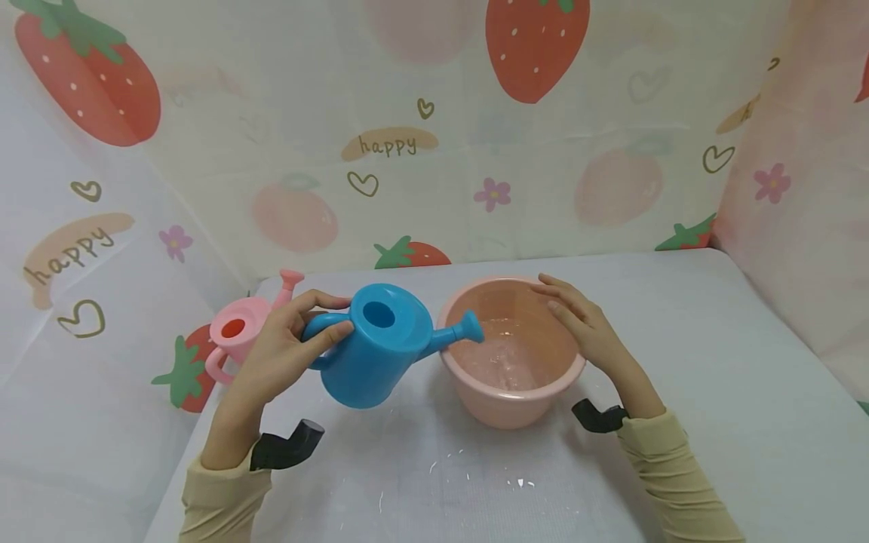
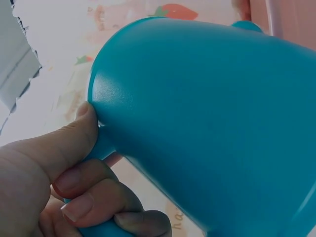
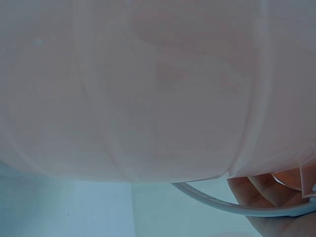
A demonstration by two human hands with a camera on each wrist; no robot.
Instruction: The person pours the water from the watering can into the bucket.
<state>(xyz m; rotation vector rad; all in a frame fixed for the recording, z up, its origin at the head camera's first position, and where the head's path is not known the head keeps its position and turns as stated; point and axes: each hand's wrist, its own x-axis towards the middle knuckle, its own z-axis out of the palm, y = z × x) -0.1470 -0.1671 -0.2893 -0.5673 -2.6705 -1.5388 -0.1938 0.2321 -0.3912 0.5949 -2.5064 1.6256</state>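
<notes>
My left hand (image 1: 285,343) grips the handle of a blue watering can (image 1: 380,354). In the left wrist view, its fingers curl round the handle (image 2: 106,228) and the thumb lies against the can's body. The can leans to the right, its spout (image 1: 467,327) over the left rim of a pink bucket (image 1: 505,411). Clear water (image 1: 505,354) appears to lie in the bucket. My right hand (image 1: 587,320) holds the bucket's right rim. In the right wrist view, the bucket's wall (image 3: 163,98) fills most of the frame, with part of the hand (image 3: 266,192) behind a grey bail handle (image 3: 222,207).
A smaller pink watering can (image 1: 241,324) stands behind my left hand at the table's left side. Drops of water (image 1: 521,483) lie on the white table (image 1: 407,490) in front of the bucket. A strawberry-printed cloth (image 1: 305,151) hangs round the back and sides.
</notes>
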